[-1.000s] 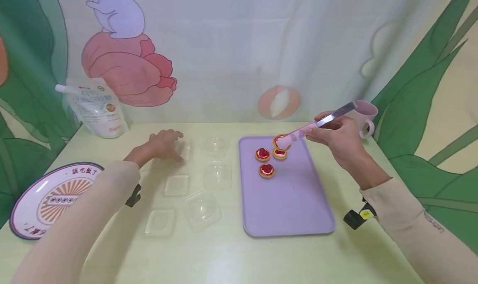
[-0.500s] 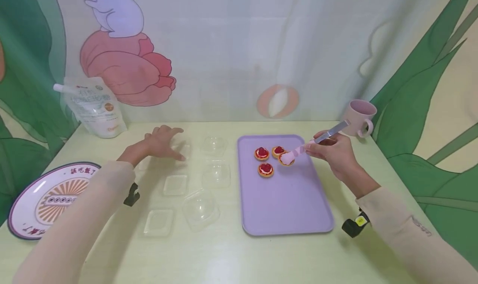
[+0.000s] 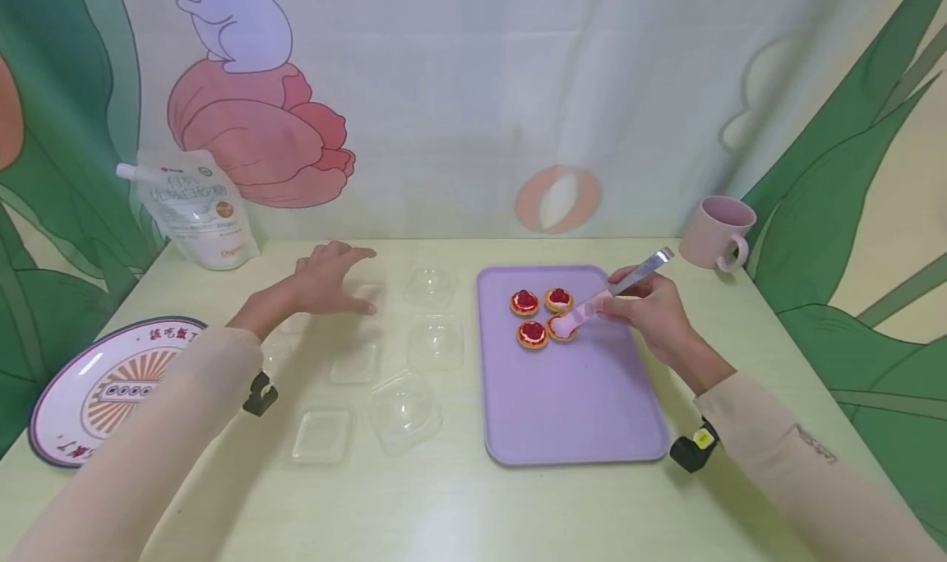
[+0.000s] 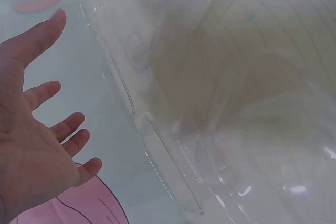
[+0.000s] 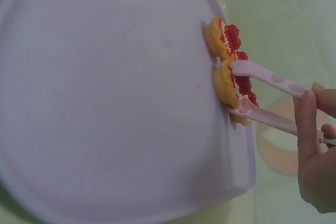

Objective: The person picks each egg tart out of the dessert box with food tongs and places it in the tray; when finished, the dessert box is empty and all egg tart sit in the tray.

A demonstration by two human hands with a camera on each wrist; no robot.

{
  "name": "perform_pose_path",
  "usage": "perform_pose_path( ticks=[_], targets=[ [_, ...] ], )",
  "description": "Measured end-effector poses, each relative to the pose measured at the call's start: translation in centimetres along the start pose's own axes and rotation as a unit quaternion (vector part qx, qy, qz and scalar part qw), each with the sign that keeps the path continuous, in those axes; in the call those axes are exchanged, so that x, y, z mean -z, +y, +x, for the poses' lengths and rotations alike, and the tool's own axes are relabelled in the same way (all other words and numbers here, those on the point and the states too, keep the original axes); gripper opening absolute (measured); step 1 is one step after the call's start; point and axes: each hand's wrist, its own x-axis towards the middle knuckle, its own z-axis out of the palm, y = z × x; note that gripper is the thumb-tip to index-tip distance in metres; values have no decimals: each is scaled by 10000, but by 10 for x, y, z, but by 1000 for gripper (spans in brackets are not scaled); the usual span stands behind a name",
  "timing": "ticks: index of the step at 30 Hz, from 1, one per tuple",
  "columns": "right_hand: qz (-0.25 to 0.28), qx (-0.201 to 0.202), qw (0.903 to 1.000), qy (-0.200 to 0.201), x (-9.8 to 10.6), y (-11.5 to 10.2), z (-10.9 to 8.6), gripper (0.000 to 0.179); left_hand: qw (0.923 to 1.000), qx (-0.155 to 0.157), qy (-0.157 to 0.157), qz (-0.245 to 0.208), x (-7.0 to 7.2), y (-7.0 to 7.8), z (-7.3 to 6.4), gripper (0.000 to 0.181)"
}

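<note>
My right hand [image 3: 661,309] holds small tongs [image 3: 640,272] with a metal handle and pink tips. Between the tips is a fruit tart [image 5: 226,85] with red berries and cream, low over the lilac tray [image 3: 573,410] or touching it; I cannot tell which. Three more tarts stand close by on the tray, one of them a front tart [image 3: 532,335]. My left hand [image 3: 320,279] is spread with thumb and fingers apart, beside and over the clear plastic boxes [image 3: 436,343], gripping nothing. In the left wrist view, clear plastic [image 4: 173,166] lies past the fingertips.
Several clear containers with domed and flat halves, such as the near left one [image 3: 321,435], cover the table left of the tray. A printed plate [image 3: 66,414] lies at far left, a pouch [image 3: 200,217] at back left and a pink mug [image 3: 713,233] at back right.
My right hand has brought the tongs and tart from the tray's back toward the front, beside the other tarts. The left hand has stayed spread over the boxes, with only a slight shift.
</note>
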Motion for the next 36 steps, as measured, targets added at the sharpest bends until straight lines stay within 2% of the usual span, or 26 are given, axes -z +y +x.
perform_pose_path(
  ticks=[8,11,14,17,19,20,22,24,27,31,34,36],
  targets=[
    [-342,266,9991,13,9,-9,0,40,9998,-160,86,-108,4,12,-2,85],
    [-343,439,9984,14,21,-19,-3,34,9993,-183,238,-211,8,14,-7,83],
    [-285,812,9962,-102,38,-31,-5,27,9982,-173,452,-349,11,13,-14,78],
    [-651,1304,9889,-294,56,-42,-7,27,9968,-157,617,-492,13,12,-22,73],
    [-1396,1677,9750,-429,65,-48,-10,28,9962,-157,668,-535,12,11,-25,71],
    [-1904,1944,9610,-498,69,-51,-12,29,9960,-155,682,-552,12,10,-26,70],
    [-3002,2470,9192,-626,75,-53,-15,32,9957,-147,702,-589,10,10,-28,69],
    [-3889,2981,8674,-862,80,-51,-18,34,9955,-147,713,-607,9,11,-28,68],
    [-4980,3600,7810,-1117,85,-40,-19,37,9951,-133,743,-641,8,12,-31,67],
    [-5844,4181,6828,-1324,93,-16,-19,42,9950,-149,755,-631,8,16,-32,66],
    [-6080,4664,6251,-1486,103,5,-21,44,9950,-154,755,-639,8,17,-33,65],
    [-6157,4960,5915,-1584,111,17,-22,46,9947,-155,784,-640,8,16,-34,65]
  ],
)
